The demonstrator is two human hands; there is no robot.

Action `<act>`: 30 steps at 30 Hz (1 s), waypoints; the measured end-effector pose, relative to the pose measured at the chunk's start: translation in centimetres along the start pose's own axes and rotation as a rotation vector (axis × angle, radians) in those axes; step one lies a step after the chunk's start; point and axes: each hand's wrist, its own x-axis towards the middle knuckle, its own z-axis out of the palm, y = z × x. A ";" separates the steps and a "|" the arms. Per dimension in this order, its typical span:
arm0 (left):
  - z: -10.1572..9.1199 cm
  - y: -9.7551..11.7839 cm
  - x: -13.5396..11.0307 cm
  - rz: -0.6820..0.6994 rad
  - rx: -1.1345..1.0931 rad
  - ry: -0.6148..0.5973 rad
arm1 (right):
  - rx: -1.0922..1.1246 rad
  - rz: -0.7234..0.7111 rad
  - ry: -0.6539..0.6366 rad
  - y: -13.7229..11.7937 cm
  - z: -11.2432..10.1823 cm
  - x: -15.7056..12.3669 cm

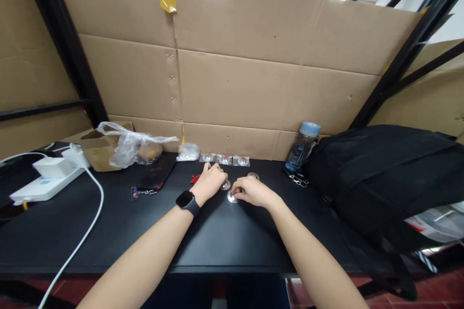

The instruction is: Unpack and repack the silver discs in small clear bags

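Note:
Low over the black desk, my right hand (pixel 255 192) pinches the small red middle of a clear round suction cup (pixel 231 198), which rests on the desktop. Just to its left, my left hand (pixel 210 181), below a dark wristwatch, has its fingers curled at a second clear suction cup (pixel 226 185); the fingers partly cover it. Another clear disc (pixel 253 175) lies behind my right hand, partly hidden. Some red pieces (pixel 195 178) sit left of my left hand. Along the cardboard wall stand packaged suction cups (pixel 224 160) with red centres, in a row.
A clear plastic packet (pixel 188 151), dark pouch (pixel 156 176) and plastic bag (pixel 130 147) lie to the left. A power strip (pixel 47 188) trails a white cable. On the right are a blue-capped bottle (pixel 301 147), keys (pixel 298 180) and a black backpack (pixel 384 178).

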 end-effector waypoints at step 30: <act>0.0 0.9 0.5 -0.294 -0.575 0.286 | 1.118 0.183 0.542 -0.3 1.9 1.6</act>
